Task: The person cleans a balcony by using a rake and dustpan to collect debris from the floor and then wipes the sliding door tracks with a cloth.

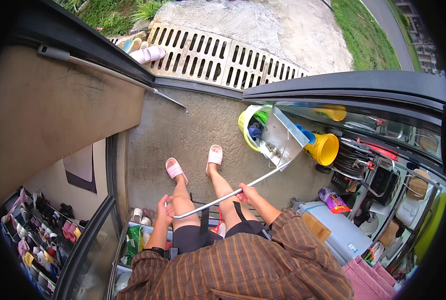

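A long-handled metal dustpan point(281, 131) is in both my hands. My left hand point(165, 210) grips the bent end of its tubular handle, over my left thigh. Farther along the same handle, my right hand point(247, 193) closes around it. The pan is at the far end, tilted over a yellow-green waste basket point(244, 131) with a white liner point(253, 111). Some debris point(273, 150) shows near the pan's handle side; whether it lies in the pan or the liner I cannot tell. Dark blue and green items are inside the basket, partly hidden by the pan.
Yellow buckets point(325, 148), a coiled black hose point(352, 159) and a grey-blue storage box point(333, 228) line the right side. On the left, a pole with a grey grip point(110, 71) leans along the wall. Beyond the door threshold point(196, 87) lies a slotted drain grate point(204, 56).
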The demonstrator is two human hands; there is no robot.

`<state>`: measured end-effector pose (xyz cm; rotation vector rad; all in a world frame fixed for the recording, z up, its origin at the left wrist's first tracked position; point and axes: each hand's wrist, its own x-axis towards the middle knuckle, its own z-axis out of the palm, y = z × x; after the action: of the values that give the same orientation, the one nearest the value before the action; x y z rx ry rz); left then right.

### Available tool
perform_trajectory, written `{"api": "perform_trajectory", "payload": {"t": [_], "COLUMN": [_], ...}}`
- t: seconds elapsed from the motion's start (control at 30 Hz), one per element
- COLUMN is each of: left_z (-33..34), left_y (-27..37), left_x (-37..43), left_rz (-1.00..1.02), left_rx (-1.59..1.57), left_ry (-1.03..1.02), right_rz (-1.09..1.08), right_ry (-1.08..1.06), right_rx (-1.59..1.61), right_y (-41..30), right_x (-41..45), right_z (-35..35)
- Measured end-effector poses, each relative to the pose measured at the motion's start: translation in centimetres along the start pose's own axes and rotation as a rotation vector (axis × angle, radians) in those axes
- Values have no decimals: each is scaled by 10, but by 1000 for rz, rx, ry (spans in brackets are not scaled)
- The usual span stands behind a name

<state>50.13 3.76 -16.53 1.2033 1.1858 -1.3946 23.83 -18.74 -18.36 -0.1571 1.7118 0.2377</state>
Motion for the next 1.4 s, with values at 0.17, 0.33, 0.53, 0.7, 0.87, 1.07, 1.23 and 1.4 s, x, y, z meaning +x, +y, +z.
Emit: {"api": "perform_trajectory", "payload": {"t": [0.17,0.33,0.53,0.7,0.87,1.07,1.23,1.4], "left_z": [-18,-27,-27,-24,-23,-15,-19,-18], "left_y": [-11,-14,-20,-16,-7,3,-4,-6], "left_x": [10,13,12,11,13,4,-14,-18], "left_rz": [8,23,40,36,64,77,117,159], "left_rx": [-15,4,30,48,102,116,135,149], "left_ry": [2,-37,-43,-84,-85,-91,-82,-101], "right_rz": [39,24,18,-20,-33,-45,5,17], "right_ry": [-41,-34,41,15,28,34,-80,-83], "right_rx": [0,-43,-93,6,-14,-39,27,18], "right_y": [4,9,18,28,24,25,34,41], "right_x": [-1,-15,-14,-8,-24,-33,-25,-23], "right_z": [-2,1,-6,-17,-11,-9,-14,-19]}}
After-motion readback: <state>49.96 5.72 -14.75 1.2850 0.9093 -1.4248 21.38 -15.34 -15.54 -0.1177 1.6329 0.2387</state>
